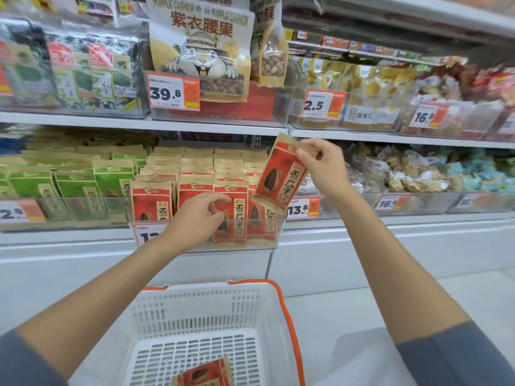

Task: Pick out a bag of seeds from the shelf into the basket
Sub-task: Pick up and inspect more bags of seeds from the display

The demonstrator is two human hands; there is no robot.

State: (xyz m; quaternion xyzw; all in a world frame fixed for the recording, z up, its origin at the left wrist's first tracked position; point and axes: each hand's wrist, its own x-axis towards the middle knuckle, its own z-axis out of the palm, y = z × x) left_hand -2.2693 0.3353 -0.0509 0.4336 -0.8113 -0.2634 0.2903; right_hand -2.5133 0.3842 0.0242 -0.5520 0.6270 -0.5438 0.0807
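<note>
— What's the right hand [323,166] got?
— It pinches a red seed bag [278,178] by its top, tilted, above the shelf bin's [269,244] right end. The left hand [199,220] curls against a front-row bag [233,218]; whether it grips, I can't tell. A third bag [204,375] lies at the basket's [211,305] near edge

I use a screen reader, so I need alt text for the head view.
The right hand pinches a red seed bag by its top, held up beside the shelf bin, while the left hand reaches among the red bags there. Below, a second seed bag lies in the white basket.
</note>
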